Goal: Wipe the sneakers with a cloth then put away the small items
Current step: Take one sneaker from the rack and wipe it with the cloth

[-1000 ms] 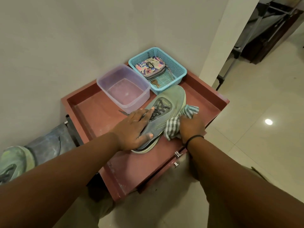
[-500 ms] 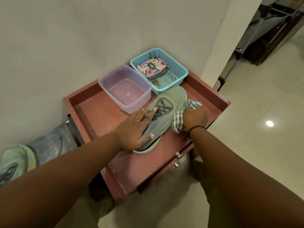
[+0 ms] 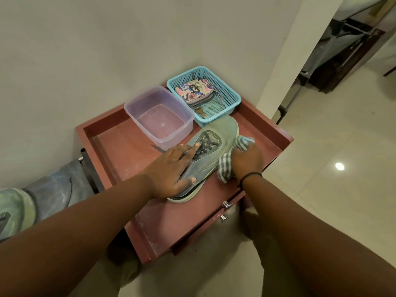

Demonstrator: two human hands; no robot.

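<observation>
**Wiping stroke creeps toward the toe**

Nearest the camera, two bare forearms reach down over the front edge of the red desk (image 3: 150, 230). Just beyond, the left hand (image 3: 171, 170) lies spread and flat on the heel and collar of the grey-green sneaker (image 3: 211, 146), thumb along its side and fingertips at the laces, pinning it to the desk. The right hand (image 3: 246, 161) is bunched round the checked cloth (image 3: 227, 166) and presses it against the sneaker's right flank. Over the last second that hand and cloth have slid from near the heel up toward the toe, while the left hand has stayed where it was; by my reading the wiping is mid-stroke, with the toe end probably next. Behind the shoe sit a clear plastic tub (image 3: 158, 116), touching its left side, and a blue basket (image 3: 227, 91) holding a floral wallet (image 3: 194, 91) and keys (image 3: 200, 111). A second sneaker (image 3: 12, 209) shows at the far left, off the desk and apparently yet to be wiped.
</observation>
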